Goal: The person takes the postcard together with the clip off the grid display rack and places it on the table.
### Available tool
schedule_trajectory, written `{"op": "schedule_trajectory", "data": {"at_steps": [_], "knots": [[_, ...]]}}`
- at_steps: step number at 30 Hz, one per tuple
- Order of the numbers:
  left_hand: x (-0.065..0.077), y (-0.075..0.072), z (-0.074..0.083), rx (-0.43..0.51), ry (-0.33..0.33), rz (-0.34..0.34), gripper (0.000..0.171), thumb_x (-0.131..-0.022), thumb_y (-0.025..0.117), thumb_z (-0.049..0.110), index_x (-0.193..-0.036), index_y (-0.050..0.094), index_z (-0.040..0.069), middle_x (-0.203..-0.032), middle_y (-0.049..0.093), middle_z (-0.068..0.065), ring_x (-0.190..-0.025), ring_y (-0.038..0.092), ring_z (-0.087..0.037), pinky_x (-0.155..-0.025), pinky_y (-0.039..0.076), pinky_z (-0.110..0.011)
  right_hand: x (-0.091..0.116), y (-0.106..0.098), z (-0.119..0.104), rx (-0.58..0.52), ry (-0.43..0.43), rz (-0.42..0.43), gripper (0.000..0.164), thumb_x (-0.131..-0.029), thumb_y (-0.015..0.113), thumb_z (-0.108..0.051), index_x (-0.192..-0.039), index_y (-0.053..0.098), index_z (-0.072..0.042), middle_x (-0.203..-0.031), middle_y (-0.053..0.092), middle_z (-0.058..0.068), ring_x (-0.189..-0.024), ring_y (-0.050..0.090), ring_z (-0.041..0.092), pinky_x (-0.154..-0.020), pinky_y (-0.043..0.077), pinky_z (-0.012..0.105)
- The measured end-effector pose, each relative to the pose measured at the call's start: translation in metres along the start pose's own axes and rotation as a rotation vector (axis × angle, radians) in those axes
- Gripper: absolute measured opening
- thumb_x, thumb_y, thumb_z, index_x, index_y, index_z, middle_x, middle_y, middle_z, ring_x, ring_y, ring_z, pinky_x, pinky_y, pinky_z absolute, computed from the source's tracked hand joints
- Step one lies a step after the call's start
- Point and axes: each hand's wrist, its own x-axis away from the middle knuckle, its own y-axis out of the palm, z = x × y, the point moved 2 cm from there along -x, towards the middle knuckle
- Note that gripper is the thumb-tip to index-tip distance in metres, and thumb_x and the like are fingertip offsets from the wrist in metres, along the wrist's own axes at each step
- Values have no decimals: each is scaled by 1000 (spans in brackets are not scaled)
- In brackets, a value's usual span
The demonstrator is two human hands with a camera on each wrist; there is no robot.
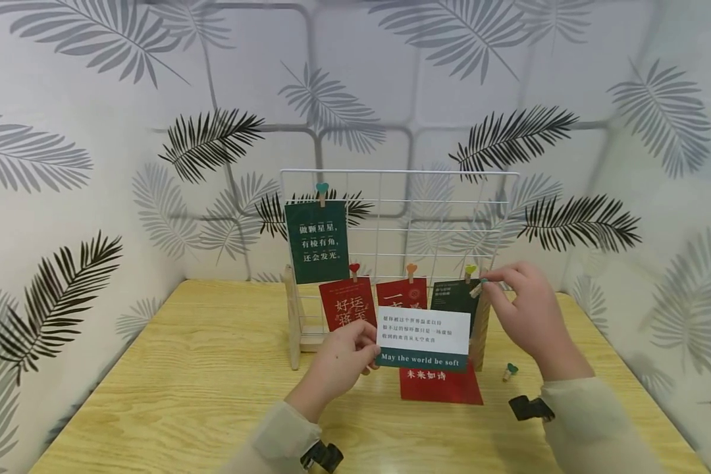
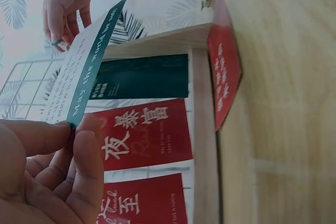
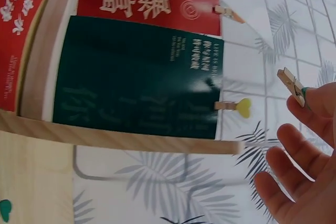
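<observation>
My left hand pinches the left edge of a white and green card, lettered "May the world be soft", in front of the rack. Between thumb and finger of my right hand is a small wooden clothespin with a green ornament. That hand is near the right side of the white wire grid rack. Clipped on the rack are a green card at upper left, and lower down a red card, a second red card and a dark green card.
Another red card lies on the wooden table before the rack. A clothespin with a green heart lies to its right. Wooden side posts hold the rack. Leaf-patterned sheeting surrounds the table.
</observation>
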Motion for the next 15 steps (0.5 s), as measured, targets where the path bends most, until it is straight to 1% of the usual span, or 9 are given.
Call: {"op": "schedule_trajectory", "data": {"at_steps": [4, 8, 11, 15], "knots": [[3, 9, -8, 12, -11, -34, 8, -98, 66, 10, -105, 64, 12, -85, 68, 1, -73, 66, -21, -67, 57, -32, 10, 5, 11, 9, 69, -39, 25, -102, 59, -21, -110, 73, -1, -112, 61, 16, -109, 54, 38, -90, 43, 60], [5, 18, -13, 12, -12, -76, 8, -97, 68, 8, -103, 63, 10, -83, 67, 0, -69, 64, -17, -64, 57, -30, 18, 8, 21, 16, 121, -65, 27, -103, 59, -23, -110, 72, 0, -111, 61, 16, -106, 55, 38, -88, 46, 60], [7, 24, -16, 4, -11, -99, 7, -96, 68, 7, -101, 64, 10, -81, 67, 0, -67, 64, -16, -62, 56, -29, 25, 10, 30, 15, 148, -78, 26, -103, 59, -22, -111, 73, -1, -109, 61, 15, -103, 56, 37, -86, 47, 60], [8, 30, -19, -11, -20, -113, 6, -96, 68, 7, -100, 64, 10, -80, 65, 1, -66, 63, -14, -60, 55, -28, 33, 12, 41, 3, 161, -91, 26, -103, 59, -22, -112, 72, -1, -111, 62, 16, -106, 57, 39, -88, 48, 60]]}}
